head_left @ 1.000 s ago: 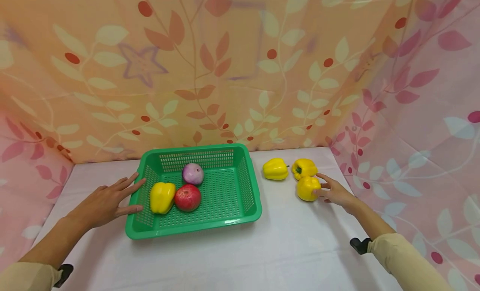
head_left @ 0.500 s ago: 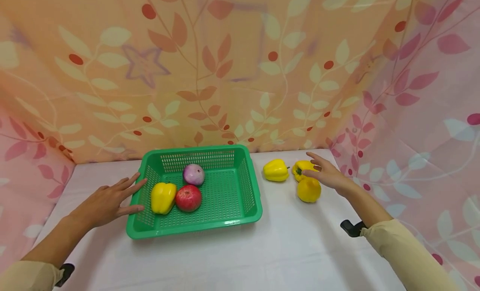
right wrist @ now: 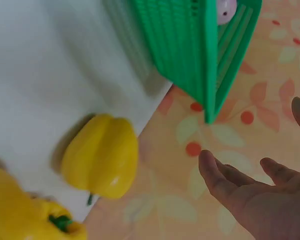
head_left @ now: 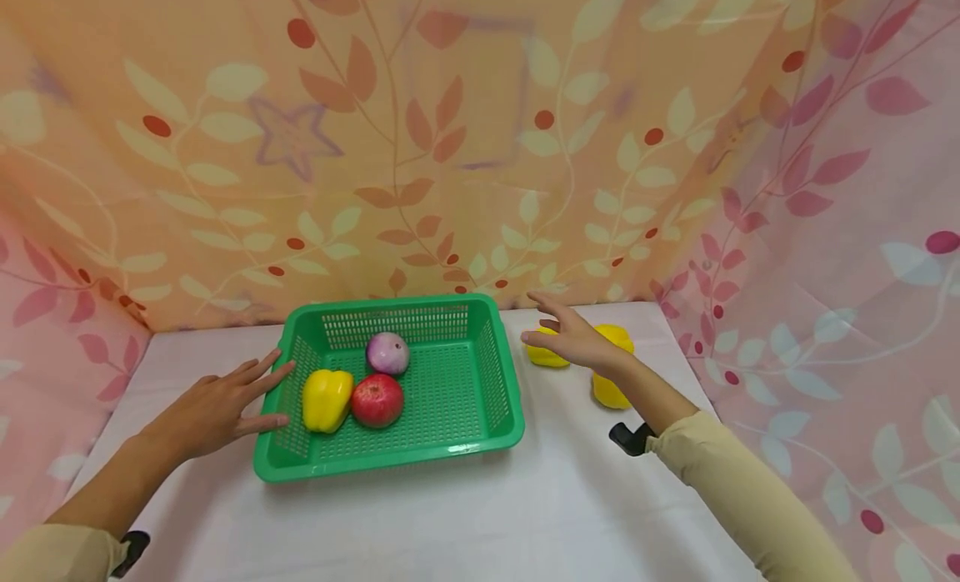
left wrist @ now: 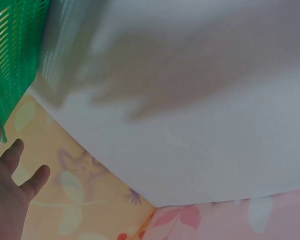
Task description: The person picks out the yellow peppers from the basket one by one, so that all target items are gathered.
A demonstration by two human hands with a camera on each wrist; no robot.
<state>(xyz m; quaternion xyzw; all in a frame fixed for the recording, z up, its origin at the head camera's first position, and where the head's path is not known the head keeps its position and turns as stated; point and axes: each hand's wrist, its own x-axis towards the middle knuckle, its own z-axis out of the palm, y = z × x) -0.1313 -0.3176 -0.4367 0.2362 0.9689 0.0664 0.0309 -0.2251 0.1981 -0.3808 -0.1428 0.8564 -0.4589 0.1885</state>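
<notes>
My left hand [head_left: 213,411] rests with spread fingers at the left rim of a green plastic basket [head_left: 390,464]. Inside the basket are a yellow bell pepper [head_left: 327,400], a red pomegranate [head_left: 377,400] and a purple onion [head_left: 387,353]. My right hand [head_left: 573,336] is held above the table, fingers extended and holding nothing. It overlaps a yellow bell pepper [right wrist: 101,156] lying by the table's back edge. Two more yellow peppers sit behind my forearm in the head view, partly hidden; one of them, a pepper with a green stem [right wrist: 65,222], shows in the right wrist view.
A white cloth [head_left: 450,524] covers the table. Patterned curtains hang close at the back [head_left: 480,148] and at the right side [head_left: 847,315]. The basket stands left of the middle, its raised walls facing the loose peppers.
My right hand has let go of the front loose pepper, risen, and moved left over the pepper nearest the basket. My left hand has stayed at the rim.
</notes>
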